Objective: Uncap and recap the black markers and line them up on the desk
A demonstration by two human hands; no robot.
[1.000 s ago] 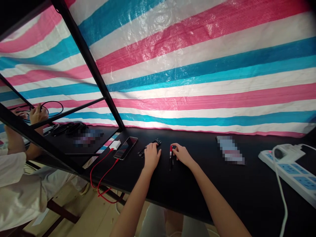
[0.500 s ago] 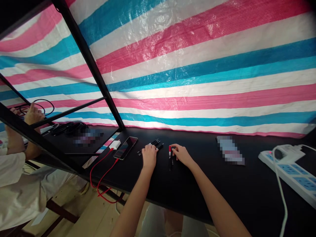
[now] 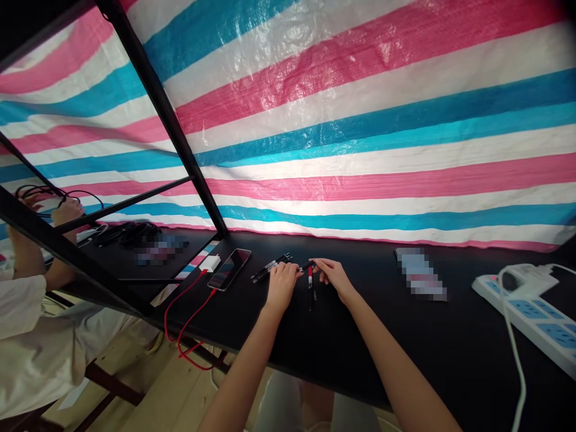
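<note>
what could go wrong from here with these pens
The black pen between the left hand and right hand might slip and knock the red-topped pen just below. The loose pens beside the left hand could roll if nudged. The red cable droops over the table edge, so a snag might drag the phone.

Left hand (image 3: 282,285) nearer the right hand (image 3: 333,277) than before, a black pen (image 3: 307,266) now between their fingertips
</note>
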